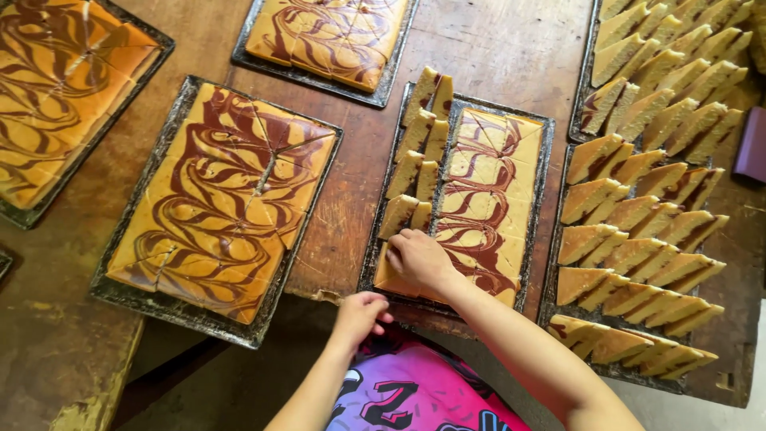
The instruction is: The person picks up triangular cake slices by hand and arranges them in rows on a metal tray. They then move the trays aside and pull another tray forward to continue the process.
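My right hand [416, 257] rests on the near left corner of a marbled yellow-and-brown sheet cake [487, 199] in a dark tray [546, 160], fingers curled on a cut slice there. Several cut slices [415, 152] stand on edge along that tray's left side. My left hand [359, 313] sits at the table's front edge just below the tray, fingers curled, holding nothing that I can see.
A full uncut-looking marble cake tray [132, 239] lies to the left, another [24, 211] at far left, one more [319, 76] at the back. Two trays of stacked slices [638, 223] fill the right. The wooden table [359, 144] has a notch at the front.
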